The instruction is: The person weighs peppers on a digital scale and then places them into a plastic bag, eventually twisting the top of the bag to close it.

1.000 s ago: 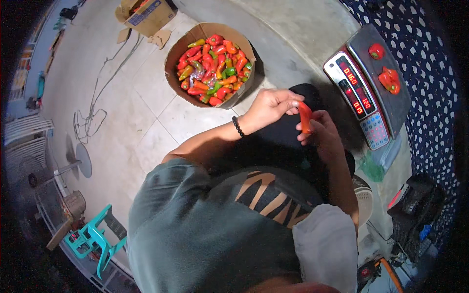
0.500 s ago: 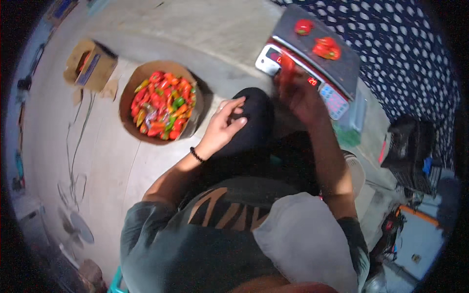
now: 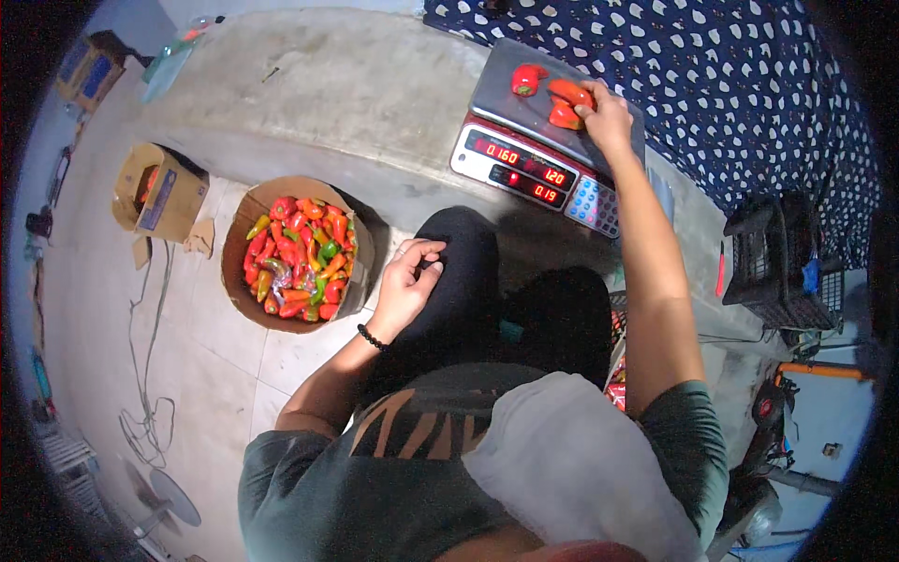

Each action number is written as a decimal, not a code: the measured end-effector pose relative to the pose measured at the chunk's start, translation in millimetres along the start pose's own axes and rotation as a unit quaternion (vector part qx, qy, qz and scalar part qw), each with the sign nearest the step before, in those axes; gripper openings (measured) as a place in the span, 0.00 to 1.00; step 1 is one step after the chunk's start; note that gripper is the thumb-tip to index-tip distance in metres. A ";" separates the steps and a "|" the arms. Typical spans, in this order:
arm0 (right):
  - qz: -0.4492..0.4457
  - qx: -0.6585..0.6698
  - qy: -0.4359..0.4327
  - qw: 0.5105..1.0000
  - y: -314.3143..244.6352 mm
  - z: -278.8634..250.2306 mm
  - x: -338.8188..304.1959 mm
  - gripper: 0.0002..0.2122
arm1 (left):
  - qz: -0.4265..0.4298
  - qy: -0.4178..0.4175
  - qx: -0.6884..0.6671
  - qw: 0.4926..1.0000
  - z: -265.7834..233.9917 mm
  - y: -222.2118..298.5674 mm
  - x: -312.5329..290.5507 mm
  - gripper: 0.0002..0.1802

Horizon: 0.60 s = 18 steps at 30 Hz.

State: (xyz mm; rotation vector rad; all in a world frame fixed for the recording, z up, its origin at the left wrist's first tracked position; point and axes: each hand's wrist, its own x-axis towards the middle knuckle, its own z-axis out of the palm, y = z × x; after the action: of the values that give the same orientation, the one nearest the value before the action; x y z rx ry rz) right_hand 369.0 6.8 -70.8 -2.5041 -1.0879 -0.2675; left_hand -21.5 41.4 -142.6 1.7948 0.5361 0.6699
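Observation:
My right hand [image 3: 609, 120] reaches over the platform of the digital scale [image 3: 513, 101], its fingers closed around an orange-red pepper [image 3: 570, 92]. Just under that pepper lies another orange-red pepper [image 3: 564, 115], close to my fingertips. A red pepper [image 3: 528, 81] sits apart on the platform, to the left. Red digits glow on the scale's front panel. My left hand [image 3: 409, 283] rests against my dark-clothed knee, with its fingers loosely bent, apart and holding nothing. Below it, a dark beaded bracelet [image 3: 372, 338] circles the wrist.
A round cardboard container [image 3: 238, 290] of red, orange, yellow and green peppers stands on the floor left of my knee. Farther left is a small cardboard box [image 3: 178, 199]. A black crate [image 3: 785, 255] stands at right. Patterned dark cloth [image 3: 740, 94] hangs behind the scale.
My right hand has moved from above the scale's front panel onto its platform, bringing a pepper beside the others. The left hand stays on my knee. The whole view has shifted.

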 end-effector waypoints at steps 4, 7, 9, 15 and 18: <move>-0.004 -0.006 -0.056 0.998 9.9 -0.9 -2.0 0.26 | 0.000 -0.001 0.003 1.000 0.2 -0.6 2.4 0.12; -0.039 0.008 -0.021 0.999 16.7 -0.3 -7.6 0.28 | -0.031 -0.005 -0.021 0.999 2.1 2.9 3.4 0.12; -0.053 0.016 0.007 0.998 14.4 -1.2 -12.1 0.31 | -0.032 -0.005 -0.023 0.999 2.3 3.5 3.2 0.11; -0.069 0.060 0.120 0.989 27.8 -25.9 -75.5 0.29 | -0.012 0.013 0.001 1.000 2.7 1.3 2.7 0.11; -0.053 0.079 0.102 0.990 47.5 -26.0 -146.9 0.25 | 0.002 0.015 0.008 1.000 3.0 -1.9 1.8 0.10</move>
State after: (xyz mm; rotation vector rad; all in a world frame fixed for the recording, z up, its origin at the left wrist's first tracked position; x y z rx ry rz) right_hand 303.6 -130.4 -108.3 -2.2297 -1.1125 -0.4399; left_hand -18.2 41.1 -144.8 1.8039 0.5597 0.6988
